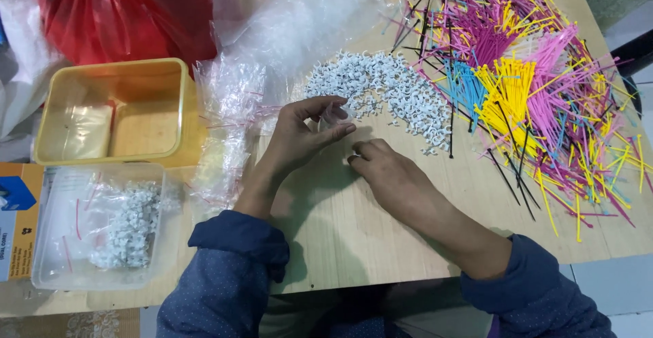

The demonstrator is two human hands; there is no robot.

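A small clear plastic bag [335,115] sits pinched between the thumb and fingers of the left hand [299,134], raised just above a wooden table [354,222] and at the near edge of a heap of white cable clips [384,90]. The right hand [384,171] lies low on the tabletop just beside it, fingers curled around something small and pale at the fingertips, probably a clip or two, though the picture does not show it plainly. The bag looks thin, limp and slippery, likely to collapse unless held by its mouth; the clips look light, hard and easily scattered, best pinched a few at a time. Beyond the heap, a wide spread of coloured cable ties [524,86] in pink, yellow, blue and black covers the right side of the table. To the left lie crumpled clear plastic bags [231,93], an empty yellow plastic tub [112,110] and, nearer the person, a clear tray [102,226] holding filled packets of clips. A red plastic bag [115,8] rests at the far left corner, and a cardboard box [17,219] stands at the edge.
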